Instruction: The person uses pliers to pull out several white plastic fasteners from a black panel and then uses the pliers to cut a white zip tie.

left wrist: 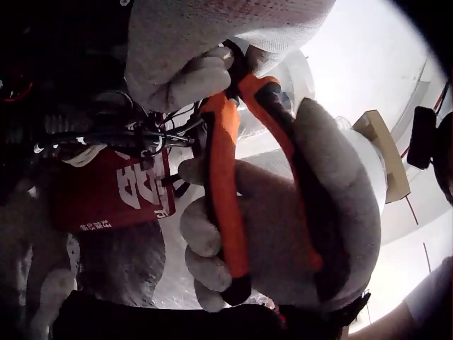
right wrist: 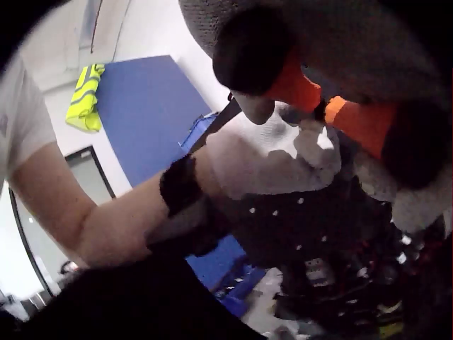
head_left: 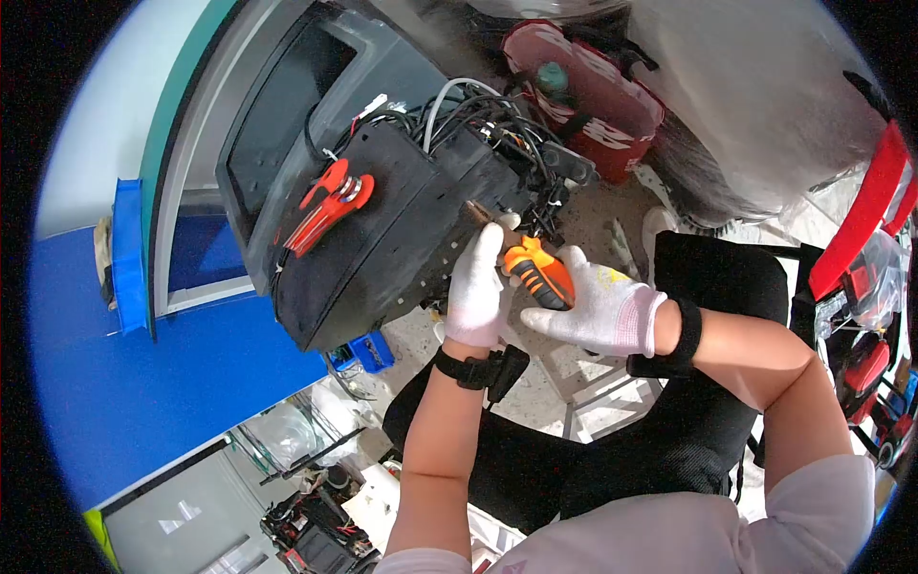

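Blue tabletop [head_left: 182, 383], to the left of the head view, serving as backdrop to a black housing [head_left: 406, 210] that lies broad face up, probably so its far end can be reached. Cable bundle [head_left: 473, 120], loose at that end, its strands spilling toward a red bag [head_left: 612, 110] beyond. Red-handled tool [head_left: 325, 212], lying on the housing's flat face, handles toward the table; likely parked there to stay within reach while both hands are occupied. Orange-handled pliers [head_left: 543, 271], one pair, with black insets, held in the air just beside the housing, between the two gloves. Right hand [head_left: 604, 304]: thumb along one handle, fingers wrapped round the other; the handles stand apart in a V, which suggests a grip for controlling their spread. Left hand [head_left: 475, 282]: fingers curled and thumb closed about the head of the pliers, seemingly to steady it; whether some small piece is pinched there too cannot be told. Blue bin [head_left: 373, 352], low beneath the housing's near edge, perhaps kept for small parts; contents not legible.
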Motion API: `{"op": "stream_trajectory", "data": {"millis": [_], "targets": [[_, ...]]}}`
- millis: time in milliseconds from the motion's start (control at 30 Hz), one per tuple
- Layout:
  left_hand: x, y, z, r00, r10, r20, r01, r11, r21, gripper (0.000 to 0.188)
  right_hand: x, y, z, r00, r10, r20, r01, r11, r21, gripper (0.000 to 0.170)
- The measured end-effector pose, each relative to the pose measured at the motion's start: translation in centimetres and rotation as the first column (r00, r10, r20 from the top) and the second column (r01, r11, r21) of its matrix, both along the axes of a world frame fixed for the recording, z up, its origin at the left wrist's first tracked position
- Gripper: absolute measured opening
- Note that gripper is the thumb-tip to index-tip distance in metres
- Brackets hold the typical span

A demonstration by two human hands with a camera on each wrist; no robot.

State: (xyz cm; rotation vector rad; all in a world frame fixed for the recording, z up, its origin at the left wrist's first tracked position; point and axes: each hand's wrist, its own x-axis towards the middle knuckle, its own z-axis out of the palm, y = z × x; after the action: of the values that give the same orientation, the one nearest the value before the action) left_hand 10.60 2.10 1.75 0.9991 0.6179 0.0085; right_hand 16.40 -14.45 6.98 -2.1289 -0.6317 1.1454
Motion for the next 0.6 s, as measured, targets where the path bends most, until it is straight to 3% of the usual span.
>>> {"op": "stream_trajectory", "data": {"millis": [67,133,167,200,267,300,333,367,400,467,500,600], "targets": [[0.0,0.0,0.1,0.999,0.044,-0.025,-0.045,0.997,-0.06,0.039,0.3,-0.2,0.0,0.999,-0.007,-0.044,0.009,0.998,0.058,0.075],[-0.2,0.1,-0.1,0.999,0.03,-0.019,-0.031,0.999,-0.035,0.042,1.4,-0.2,1.1,0.929,0.023,-0.368,0.015,0.995,0.101,0.075],[-0.1,-0.1,0.3,1.0,0.028,-0.004,-0.028,1.0,0.002,0.043,0.7,-0.1,-2.2,0.962,-0.055,-0.266,0.129,0.955,0.268,0.07],[-0.1,-0.2,0.6,1.0,0.023,0.012,-0.024,0.999,0.039,0.044,1.1,-0.2,-1.4,0.827,-0.065,-0.559,0.212,0.956,0.203,0.063],[-0.2,0.0,0.6,1.0,-0.011,0.014,0.011,1.0,-0.011,0.047,0.4,0.3,-3.9,0.673,-0.03,-0.739,0.431,0.828,0.359,0.053],[-0.3,0.2,0.6,0.999,-0.035,-0.019,0.034,0.999,-0.031,0.047,0.1,0.2,-4.3,0.674,-0.032,-0.738,0.432,0.827,0.359,0.053],[-0.3,0.3,0.4,0.997,-0.058,-0.052,0.056,0.997,-0.05,0.048,-0.5,0.3,-4.6,0.444,-0.001,-0.896,0.561,0.78,0.277,0.049],[-0.1,0.1,0.2,0.999,-0.015,-0.04,0.018,0.997,0.079,0.047,-0.9,0.4,-4.2,0.181,0.053,-0.982,0.659,0.735,0.161,0.045],[-0.2,0.1,0.2,0.999,-0.016,-0.039,0.019,0.997,0.08,0.047,-1.0,0.3,-3.5,0.182,0.053,-0.982,0.66,0.734,0.162,0.045],[-0.4,0.3,0.7,0.995,-0.04,-0.086,0.044,0.998,0.044,0.045,-1.2,0.0,-2.0,-0.174,0.255,-0.951,0.603,0.791,0.102,0.04],[-0.3,0.3,0.9,0.996,-0.027,-0.08,0.021,0.997,-0.078,0.043,-1.5,-0.1,-3.0,-0.183,0.318,-0.93,0.594,0.79,0.153,0.04],[-0.1,0.8,-0.7,1.0,0.004,-0.008,-0.005,1.0,-0.013,0.041,-1.9,0.2,-3.1,-0.098,0.273,-0.957,0.603,0.781,0.162,0.041]]}}
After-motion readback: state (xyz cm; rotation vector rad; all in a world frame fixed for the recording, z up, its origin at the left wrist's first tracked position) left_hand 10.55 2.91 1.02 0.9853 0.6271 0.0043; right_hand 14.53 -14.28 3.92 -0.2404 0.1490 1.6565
